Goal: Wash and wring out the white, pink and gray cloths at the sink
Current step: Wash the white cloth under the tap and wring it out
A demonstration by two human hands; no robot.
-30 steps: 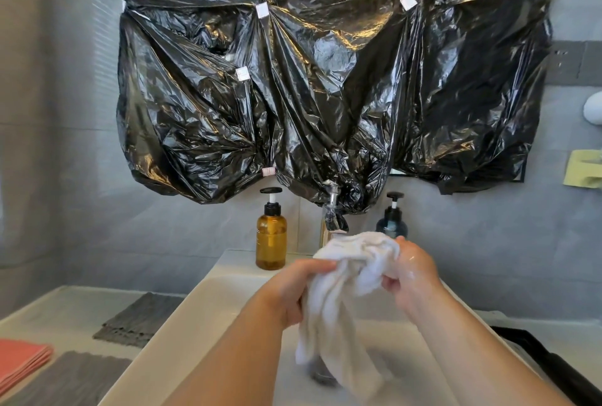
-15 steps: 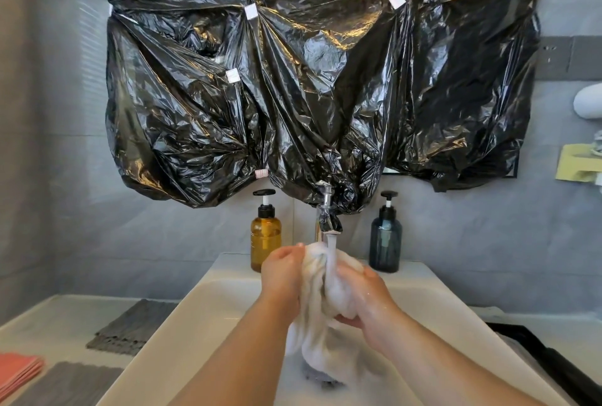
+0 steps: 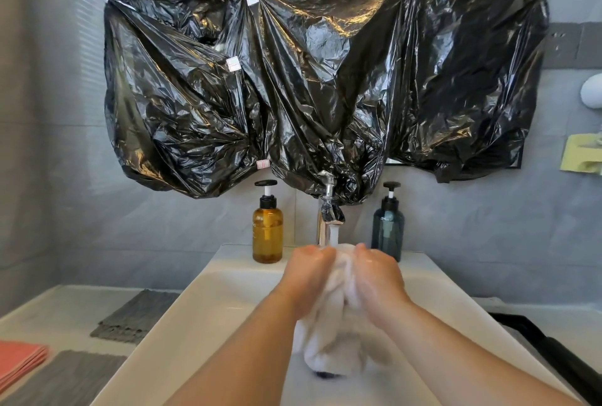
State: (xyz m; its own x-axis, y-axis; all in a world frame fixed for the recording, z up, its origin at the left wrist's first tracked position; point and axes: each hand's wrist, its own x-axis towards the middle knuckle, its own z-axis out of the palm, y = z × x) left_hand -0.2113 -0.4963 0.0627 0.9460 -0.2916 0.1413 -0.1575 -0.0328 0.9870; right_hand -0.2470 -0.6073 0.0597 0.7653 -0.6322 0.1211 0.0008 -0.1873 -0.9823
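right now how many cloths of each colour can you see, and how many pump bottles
white cloth: 1
pink cloth pile: 1, layers not countable
gray cloths: 2
pump bottles: 2
total: 6

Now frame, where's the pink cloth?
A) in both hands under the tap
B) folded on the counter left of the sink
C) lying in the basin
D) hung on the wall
B: the pink cloth lies folded on the counter left of the sink; the left hand and right hand hold only the white cloth under the tap.
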